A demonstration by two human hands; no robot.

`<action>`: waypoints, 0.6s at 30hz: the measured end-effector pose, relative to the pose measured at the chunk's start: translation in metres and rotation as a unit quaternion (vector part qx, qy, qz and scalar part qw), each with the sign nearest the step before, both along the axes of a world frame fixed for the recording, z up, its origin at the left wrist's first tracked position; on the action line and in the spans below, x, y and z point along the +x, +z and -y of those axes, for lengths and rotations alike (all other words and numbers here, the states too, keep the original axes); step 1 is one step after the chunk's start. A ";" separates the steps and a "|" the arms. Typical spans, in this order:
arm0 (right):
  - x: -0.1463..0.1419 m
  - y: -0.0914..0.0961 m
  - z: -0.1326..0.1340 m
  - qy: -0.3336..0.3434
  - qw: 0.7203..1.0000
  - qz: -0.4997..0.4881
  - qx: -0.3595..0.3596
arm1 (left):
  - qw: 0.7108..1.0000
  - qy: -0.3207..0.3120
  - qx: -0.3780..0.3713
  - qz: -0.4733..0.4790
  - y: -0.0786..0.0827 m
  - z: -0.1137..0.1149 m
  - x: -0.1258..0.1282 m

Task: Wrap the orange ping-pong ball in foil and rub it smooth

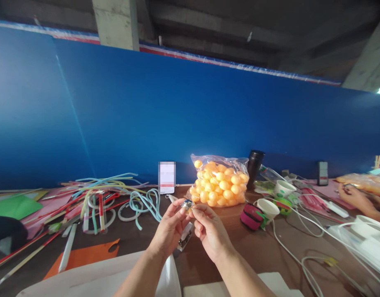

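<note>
Above the counter, near the bag of orange balls, the small silvery piece calls for a steady hold in the left hand's closed grip and light fingertip pressure from the right hand, whose own grip I cannot tell.

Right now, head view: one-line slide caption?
Left hand pinches a shiny silver object, right hand close beside it, in front of a clear bag of orange balls.
</note>
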State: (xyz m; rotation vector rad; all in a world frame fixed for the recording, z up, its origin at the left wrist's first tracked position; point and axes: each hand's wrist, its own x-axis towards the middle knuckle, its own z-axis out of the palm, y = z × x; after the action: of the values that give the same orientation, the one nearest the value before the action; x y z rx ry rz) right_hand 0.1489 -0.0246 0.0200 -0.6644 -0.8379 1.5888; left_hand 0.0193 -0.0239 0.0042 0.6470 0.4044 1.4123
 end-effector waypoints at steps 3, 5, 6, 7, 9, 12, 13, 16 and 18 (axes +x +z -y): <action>0.000 -0.001 -0.001 -0.001 1.000 0.006 0.003 | 1.000 -0.005 -0.001 0.004 0.000 0.001 0.000; 0.001 -0.001 0.000 -0.002 1.000 0.011 0.006 | 1.000 -0.009 -0.001 0.005 0.000 0.001 0.000; 0.001 -0.001 0.000 -0.002 1.000 0.013 0.009 | 1.000 -0.010 -0.001 0.006 0.000 0.002 0.000; 0.001 -0.002 0.001 -0.003 1.000 0.017 0.011 | 1.000 -0.011 -0.001 0.007 0.000 0.001 0.000; 0.001 -0.002 0.002 -0.007 1.000 0.024 0.016 | 1.000 -0.012 -0.005 0.010 -0.001 0.001 0.000; 0.000 -0.002 0.002 -0.015 0.999 0.037 0.026 | 1.000 -0.014 -0.010 0.012 -0.001 0.000 -0.001; -0.001 -0.002 0.001 -0.018 0.998 0.043 0.029 | 1.000 -0.015 -0.011 0.012 -0.001 -0.001 -0.001; -0.002 -0.002 0.000 -0.033 0.997 0.060 0.038 | 1.000 -0.017 -0.009 0.012 -0.001 -0.001 -0.001; -0.004 -0.003 0.001 -0.043 0.996 0.069 0.043 | 1.000 -0.018 -0.010 0.013 -0.001 0.000 -0.001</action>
State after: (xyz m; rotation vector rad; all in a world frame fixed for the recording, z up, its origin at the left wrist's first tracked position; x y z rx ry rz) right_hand 0.1454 -0.0252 0.0172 -0.7453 -0.9621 1.4340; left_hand 0.0184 -0.0239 0.0032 0.6158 0.3835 1.3788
